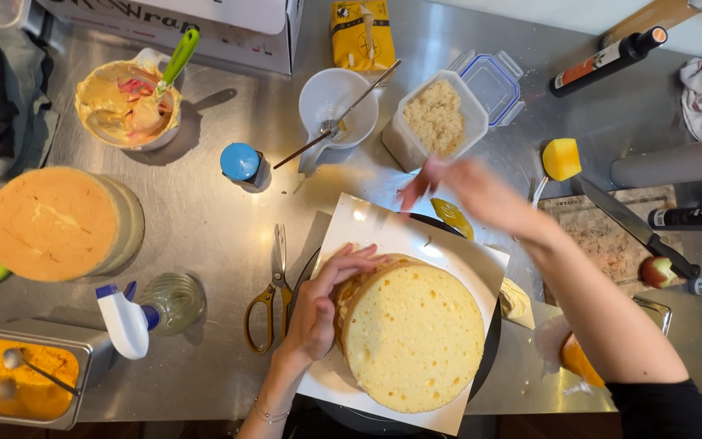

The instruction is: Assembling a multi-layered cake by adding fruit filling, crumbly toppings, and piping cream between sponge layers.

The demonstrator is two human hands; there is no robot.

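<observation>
Head view, stainless steel counter [205, 203].

Round pale-yellow sponge cake layer [413, 335] lies flat on a white square cake board [383, 232], which sits on a dark round turntable [491, 341] near the front edge of the counter. Top face of the layer is bare crumb: no cream or filling visible on it. At its left edge there seems to be a second layer or filling underneath; cannot tell which.

Left hand [322, 305]: fingers loosely curved, resting against the left rim of the cake layer, touching rather than gripping.

Right hand [457, 183]: blurred, above the far corner of the board, just beside the clear plastic tub of pale crumbs [436, 122]. Whether it holds anything, or how open it is, cannot be told.

Judgement on progress: stacking is under way, coating not begun. A second round golden sponge [54, 223] stands apart at the left, unused. The bowl of cream-coloured frosting with a green-handled spatula [127, 106] sits well away at the back left, spatula resting in it. The white bowl with a metal spoon [336, 106] looks nearly empty.
</observation>
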